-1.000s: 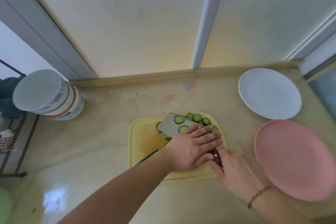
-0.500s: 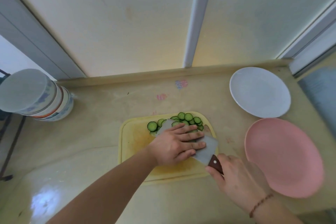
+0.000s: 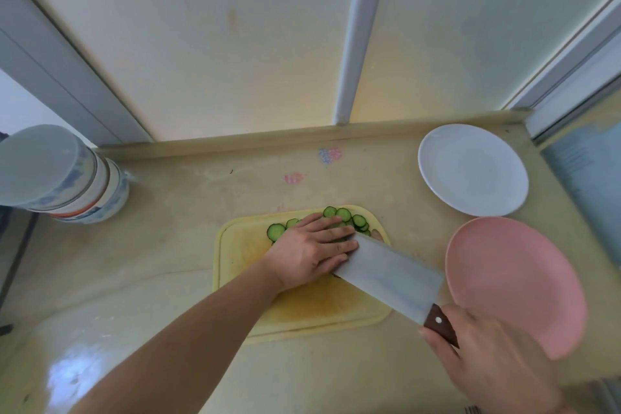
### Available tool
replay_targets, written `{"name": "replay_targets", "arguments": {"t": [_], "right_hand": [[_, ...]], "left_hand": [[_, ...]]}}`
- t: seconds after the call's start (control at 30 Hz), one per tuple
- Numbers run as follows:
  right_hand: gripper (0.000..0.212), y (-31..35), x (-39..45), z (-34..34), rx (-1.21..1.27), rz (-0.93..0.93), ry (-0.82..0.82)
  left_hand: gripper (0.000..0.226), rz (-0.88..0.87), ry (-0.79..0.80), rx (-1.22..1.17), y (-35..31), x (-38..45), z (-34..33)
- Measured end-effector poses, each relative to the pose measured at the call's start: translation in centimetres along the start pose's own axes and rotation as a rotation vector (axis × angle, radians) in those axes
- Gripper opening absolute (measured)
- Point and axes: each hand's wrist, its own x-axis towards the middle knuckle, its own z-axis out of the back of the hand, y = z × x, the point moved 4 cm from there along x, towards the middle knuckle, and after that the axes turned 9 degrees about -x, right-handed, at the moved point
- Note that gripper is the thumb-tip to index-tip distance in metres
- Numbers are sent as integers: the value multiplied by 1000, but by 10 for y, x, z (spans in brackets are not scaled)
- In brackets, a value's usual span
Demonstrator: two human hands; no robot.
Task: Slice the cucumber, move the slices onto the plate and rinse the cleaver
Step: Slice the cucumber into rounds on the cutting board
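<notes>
Green cucumber slices (image 3: 342, 214) lie in a heap at the far side of the yellow cutting board (image 3: 302, 309). My left hand (image 3: 312, 250) lies flat over the heap, its fingers straight and touching the cleaver's blade. My right hand (image 3: 487, 360) grips the brown handle of the cleaver (image 3: 389, 274). The broad steel blade lies nearly flat over the board's right half, its far edge against the slices. A pink plate (image 3: 517, 282) sits right of the board and a white plate (image 3: 472, 168) behind it; nothing lies on either.
A stack of patterned bowls (image 3: 64, 178) stands at the counter's back left corner. The counter ends at a wall (image 3: 235, 44) behind the board. A dark rack (image 3: 13, 245) is past the left edge.
The cleaver has slid back out to the right from under my left hand, so its whole blade now shows. My left hand stayed on the slices.
</notes>
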Motion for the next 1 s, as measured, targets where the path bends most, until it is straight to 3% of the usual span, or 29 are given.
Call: {"name": "replay_targets", "arguments": {"t": [0.1, 0.17, 0.23, 0.33, 0.4, 0.47, 0.57, 0.63, 0.73, 1.0], "right_hand": [[68, -16, -12, 2, 58, -54, -65], [56, -31, -20, 4, 67, -87, 37], [27, -46, -29, 7, 100, -141, 89], [23, -73, -44, -1, 328, -362, 257], [29, -82, -52, -12, 550, -482, 408], [51, -54, -38, 5, 755, -414, 453], [63, 6, -7, 16, 1084, -250, 461], [56, 51, 5, 22, 1056, -84, 540], [53, 98, 24, 16, 989, 15, 564], [64, 138, 30, -3, 788, 42, 512]], "left_hand": [[33, 7, 3, 23, 1, 1, 1], [33, 18, 18, 32, 0, 0, 1], [38, 90, 15, 32, 0, -2, 4], [45, 297, -93, 15, 1, -14, 22], [41, 449, -260, -8, 1, -36, 44], [32, 552, -422, -5, -6, -65, 64], [18, 535, -451, 19, -28, -100, 73], [11, 458, -373, 33, -40, -113, 65], [8, 380, -305, 61, -46, -122, 51], [12, 340, -351, 42, -41, -131, 43]]}}
